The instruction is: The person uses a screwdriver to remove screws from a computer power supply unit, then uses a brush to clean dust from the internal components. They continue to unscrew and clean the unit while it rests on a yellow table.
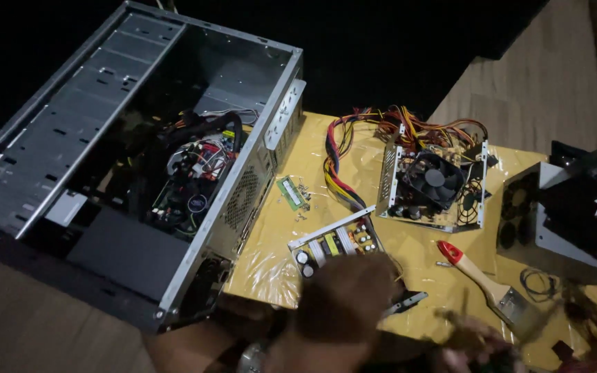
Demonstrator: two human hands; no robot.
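My left hand (347, 304) is blurred at the bottom centre, lying over the near end of a bare power supply circuit board (333, 243) on a yellow sheet (271, 262). A dark flat piece (403, 302) sticks out at its right; whether the hand grips it is unclear. My right hand (478, 342) is blurred at the bottom right, just below the bristle end of a paintbrush (485, 280) with a wooden, red-tipped handle. Its fingers cannot be made out.
An open grey computer case (139, 173) lies on its side at left, with cables and a board inside. A small memory stick (289, 193) and loose screws (302, 186) lie beside it. An opened power supply with a fan (437, 181) trails coloured wires (354, 138). Another metal box (540, 221) stands at right.
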